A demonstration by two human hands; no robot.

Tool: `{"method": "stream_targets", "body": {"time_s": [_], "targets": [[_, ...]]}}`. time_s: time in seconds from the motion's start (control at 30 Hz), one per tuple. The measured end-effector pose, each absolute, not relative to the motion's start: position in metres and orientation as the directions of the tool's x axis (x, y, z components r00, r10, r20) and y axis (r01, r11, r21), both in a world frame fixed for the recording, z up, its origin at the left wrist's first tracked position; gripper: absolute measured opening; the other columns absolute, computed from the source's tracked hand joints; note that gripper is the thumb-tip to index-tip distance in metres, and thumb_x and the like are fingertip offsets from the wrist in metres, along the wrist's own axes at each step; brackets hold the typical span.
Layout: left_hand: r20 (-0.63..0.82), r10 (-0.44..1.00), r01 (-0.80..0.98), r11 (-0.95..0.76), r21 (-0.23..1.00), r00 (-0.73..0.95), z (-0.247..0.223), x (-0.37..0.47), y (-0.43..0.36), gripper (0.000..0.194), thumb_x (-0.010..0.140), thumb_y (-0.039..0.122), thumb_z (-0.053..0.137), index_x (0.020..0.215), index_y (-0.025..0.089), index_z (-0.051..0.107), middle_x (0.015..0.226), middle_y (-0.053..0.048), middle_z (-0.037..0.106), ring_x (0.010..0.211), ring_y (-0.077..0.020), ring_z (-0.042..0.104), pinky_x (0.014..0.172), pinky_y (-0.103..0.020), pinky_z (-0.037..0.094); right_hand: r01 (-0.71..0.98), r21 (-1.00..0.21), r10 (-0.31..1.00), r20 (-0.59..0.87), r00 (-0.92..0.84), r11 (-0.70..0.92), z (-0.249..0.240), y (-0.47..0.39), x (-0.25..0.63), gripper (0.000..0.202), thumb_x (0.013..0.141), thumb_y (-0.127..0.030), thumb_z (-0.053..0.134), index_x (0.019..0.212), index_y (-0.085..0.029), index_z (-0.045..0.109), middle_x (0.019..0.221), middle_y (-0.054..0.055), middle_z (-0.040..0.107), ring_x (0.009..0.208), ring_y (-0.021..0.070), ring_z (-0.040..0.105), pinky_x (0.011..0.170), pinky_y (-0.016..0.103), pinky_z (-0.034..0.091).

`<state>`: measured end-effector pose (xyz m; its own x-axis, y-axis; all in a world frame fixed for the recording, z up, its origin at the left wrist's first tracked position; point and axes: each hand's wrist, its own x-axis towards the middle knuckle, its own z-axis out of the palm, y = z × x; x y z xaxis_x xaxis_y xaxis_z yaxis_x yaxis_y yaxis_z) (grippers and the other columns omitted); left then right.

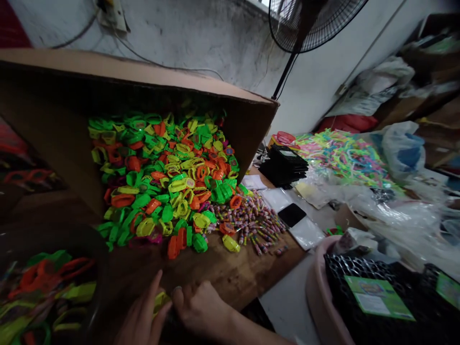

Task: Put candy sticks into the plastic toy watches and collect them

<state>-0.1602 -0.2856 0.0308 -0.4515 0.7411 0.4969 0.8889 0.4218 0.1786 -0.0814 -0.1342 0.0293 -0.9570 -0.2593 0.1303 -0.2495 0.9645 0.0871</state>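
Note:
At the bottom centre my left hand is closed round a yellow plastic piece, which shows between its thumb and fingers. Right beside it, my right hand is closed, its fingertips close to the yellow piece; what it pinches is too hidden to make out. Both hands are over the near edge of the brown wooden table. Beyond them a heap of green, yellow and orange plastic watches spills from a cardboard box lying on its side. Small wrapped sticks lie at the heap's right.
A dark basin with coloured pieces stands at the lower left. A pink tub holds black netted packs at the lower right. Black trays, a dark square and plastic bags lie right; a fan stands behind.

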Motion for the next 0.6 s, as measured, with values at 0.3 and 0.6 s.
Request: {"method": "stream_targets", "body": {"time_s": [0.3, 0.6], "targets": [[0.471, 0.644, 0.796, 0.517, 0.313, -0.603, 0.052, -0.166, -0.296, 0.051, 0.094, 0.047, 0.033, 0.139, 0.024, 0.038, 0.117, -0.008, 0.066, 0.091, -0.0219, 0.070, 0.071, -0.030, 0.058, -0.057, -0.030, -0.047, 0.266, -0.963, 0.998, 0.046, -0.146, -0.093, 0.005, 0.090, -0.019, 0.046, 0.089, -0.018, 0.042, 0.074, 0.002, 0.057, 0.058, 0.0163, 0.056, 0.045, 0.028, 0.042], [0.573, 0.522, 0.758, 0.572, 0.314, -0.632, 0.080, -0.156, -0.256, 0.053, 0.092, 0.054, 0.037, 0.126, 0.015, 0.050, 0.099, -0.011, 0.071, 0.079, -0.0211, 0.070, 0.064, -0.026, 0.054, -0.036, 0.068, -0.072, 0.662, -0.746, 0.997, 0.053, -0.123, -0.087, 0.019, 0.092, -0.013, 0.033, 0.076, -0.019, 0.042, 0.057, -0.002, 0.048, 0.046, 0.0124, 0.045, 0.045, 0.027, 0.029]]}}
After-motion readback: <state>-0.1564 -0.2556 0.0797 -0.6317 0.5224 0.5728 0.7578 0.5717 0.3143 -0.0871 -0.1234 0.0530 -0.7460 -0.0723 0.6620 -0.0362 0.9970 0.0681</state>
